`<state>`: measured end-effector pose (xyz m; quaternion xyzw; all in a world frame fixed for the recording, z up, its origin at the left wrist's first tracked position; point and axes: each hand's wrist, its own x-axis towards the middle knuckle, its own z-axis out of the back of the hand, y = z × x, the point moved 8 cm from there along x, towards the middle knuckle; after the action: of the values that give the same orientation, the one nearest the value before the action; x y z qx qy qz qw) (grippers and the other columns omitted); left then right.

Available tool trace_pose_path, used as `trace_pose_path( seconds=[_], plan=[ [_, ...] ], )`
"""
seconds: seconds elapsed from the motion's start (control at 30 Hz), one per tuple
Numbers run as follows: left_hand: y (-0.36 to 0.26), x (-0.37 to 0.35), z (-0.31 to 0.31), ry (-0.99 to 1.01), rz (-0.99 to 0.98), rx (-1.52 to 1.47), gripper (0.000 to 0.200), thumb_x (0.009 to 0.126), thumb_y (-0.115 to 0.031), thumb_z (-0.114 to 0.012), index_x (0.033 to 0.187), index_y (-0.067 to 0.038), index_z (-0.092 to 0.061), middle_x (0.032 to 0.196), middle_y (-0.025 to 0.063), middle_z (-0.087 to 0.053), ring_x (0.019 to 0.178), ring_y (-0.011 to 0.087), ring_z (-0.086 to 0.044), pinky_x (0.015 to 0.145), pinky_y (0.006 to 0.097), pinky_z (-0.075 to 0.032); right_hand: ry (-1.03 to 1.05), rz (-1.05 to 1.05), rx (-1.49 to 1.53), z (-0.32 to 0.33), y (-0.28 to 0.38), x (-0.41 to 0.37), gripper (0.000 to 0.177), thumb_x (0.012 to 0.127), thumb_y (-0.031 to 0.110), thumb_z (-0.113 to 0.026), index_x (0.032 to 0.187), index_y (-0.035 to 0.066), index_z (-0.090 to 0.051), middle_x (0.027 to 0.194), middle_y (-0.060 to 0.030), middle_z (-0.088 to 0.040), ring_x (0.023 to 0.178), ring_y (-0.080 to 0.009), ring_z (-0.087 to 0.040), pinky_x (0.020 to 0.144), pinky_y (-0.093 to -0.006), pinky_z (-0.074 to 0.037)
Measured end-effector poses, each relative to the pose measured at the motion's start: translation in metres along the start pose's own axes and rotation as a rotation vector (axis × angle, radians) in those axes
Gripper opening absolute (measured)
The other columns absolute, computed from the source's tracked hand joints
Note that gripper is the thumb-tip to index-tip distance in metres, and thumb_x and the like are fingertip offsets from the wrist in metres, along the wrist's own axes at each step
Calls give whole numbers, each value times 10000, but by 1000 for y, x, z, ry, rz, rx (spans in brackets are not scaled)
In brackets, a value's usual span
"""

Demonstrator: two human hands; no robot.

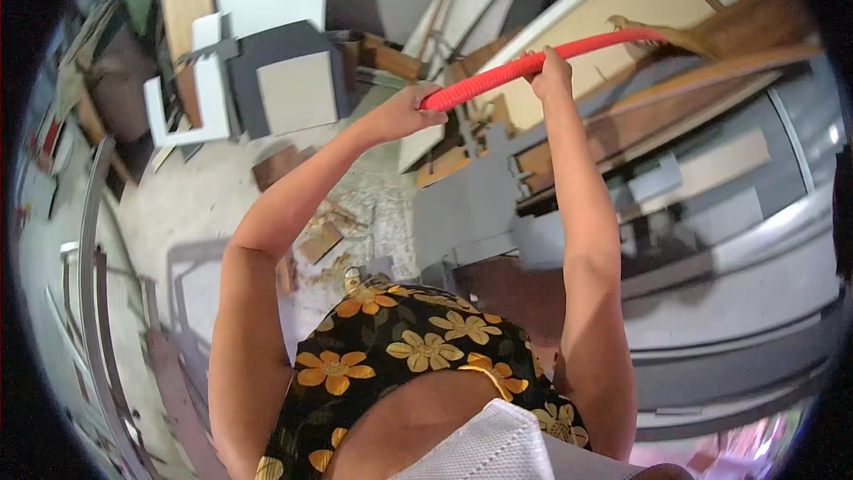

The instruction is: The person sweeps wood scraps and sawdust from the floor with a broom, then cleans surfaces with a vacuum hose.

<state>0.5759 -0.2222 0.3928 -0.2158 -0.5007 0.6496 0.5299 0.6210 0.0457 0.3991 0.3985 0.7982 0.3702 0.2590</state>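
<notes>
A long red ribbed hose stretches across the upper middle of the head view, rising toward the right. My left hand is closed around its left end. Farther along, my right hand grips the hose near its middle. Beyond my right hand the hose runs on to a brownish object at the upper right, whose nature I cannot make out. Both arms are stretched forward.
White and grey panels lean at the upper left. Wood scraps and debris lie on the floor below. A machine bed with boards fills the right side. Metal rails stand at the left.
</notes>
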Motion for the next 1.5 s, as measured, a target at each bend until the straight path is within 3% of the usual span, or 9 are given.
trace_pose_path(
  seconds=[0.3, 0.4, 0.47, 0.8, 0.97, 1.1, 1.23, 1.4, 1.5],
  plan=[
    [57, -131, 56, -434, 68, 35, 403, 779, -147, -599, 1119, 3, -441, 722, -2, -484, 624, 53, -419, 562, 202, -373, 248, -114, -192, -121, -145, -52, 160, 841, 137, -457, 920, 35, -362, 687, -88, -479, 567, -215, -527, 509, -381, -494],
    [64, -146, 62, -367, 284, -423, 487, 784, -148, -582, 1213, -35, -381, 719, 32, -544, 574, 62, -468, 496, 204, -379, 336, -224, -42, -155, -197, -54, 175, 837, 156, -468, 924, 52, -358, 665, -77, -465, 531, -189, -498, 474, -358, -459],
    [84, -156, 67, -303, 360, -701, 574, 768, -103, -568, 1272, -70, -296, 701, 51, -574, 393, 52, -398, 346, 189, -299, 359, -311, 36, -170, -237, -56, 166, 834, 171, -476, 897, 64, -366, 651, -68, -460, 516, -181, -481, 464, -347, -440],
    [198, -265, 81, -397, 705, -1007, 563, 718, -29, -544, 1237, -28, -328, 563, 12, -439, 338, 78, -356, 309, 216, -272, 52, -666, -279, -90, -502, -100, 131, 824, 169, -457, 784, 60, -398, 568, -64, -442, 456, -191, -458, 425, -344, -414],
    [212, -323, 80, -534, 878, -1207, 309, 727, -18, -517, 1013, -30, -402, 578, 34, -447, 344, 99, -371, 313, 223, -281, 82, -889, -539, -79, -581, -183, 142, 802, 144, -466, 738, 32, -407, 550, -68, -453, 441, -197, -464, 401, -340, -411],
    [209, -342, 88, -734, 867, -1276, 233, 737, -48, -531, 898, -58, -363, 640, 66, -477, 388, 118, -416, 345, 226, -319, 369, -994, -684, -92, -658, -233, 128, 762, 126, -501, 713, 31, -431, 532, -61, -458, 417, -187, -476, 398, -307, -417],
    [208, -352, 90, -1017, 917, -1436, 162, 747, -68, -512, 859, -48, -396, 632, 58, -481, 414, 124, -432, 381, 237, -354, 860, -1179, -983, -149, -661, -309, 118, 755, 113, -513, 716, 37, -431, 537, -58, -458, 426, -168, -478, 404, -275, -418],
    [243, -374, 93, -1237, 897, -1558, 68, 763, -102, -476, 740, -41, -459, 604, 21, -474, 448, 121, -449, 404, 246, -360, 904, -1719, -572, -151, -698, -400, 115, 740, 67, -507, 652, 28, -444, 552, -61, -483, 446, -154, -475, 415, -268, -412],
    [234, -381, 80, -1378, 913, -1560, 53, 754, -104, -474, 757, -53, -461, 622, 25, -493, 459, 122, -456, 435, 241, -386, 936, -1818, -651, -128, -703, -427, 114, 748, 75, -489, 654, 31, -441, 552, -57, -482, 442, -143, -463, 428, -261, -414]
  ],
)
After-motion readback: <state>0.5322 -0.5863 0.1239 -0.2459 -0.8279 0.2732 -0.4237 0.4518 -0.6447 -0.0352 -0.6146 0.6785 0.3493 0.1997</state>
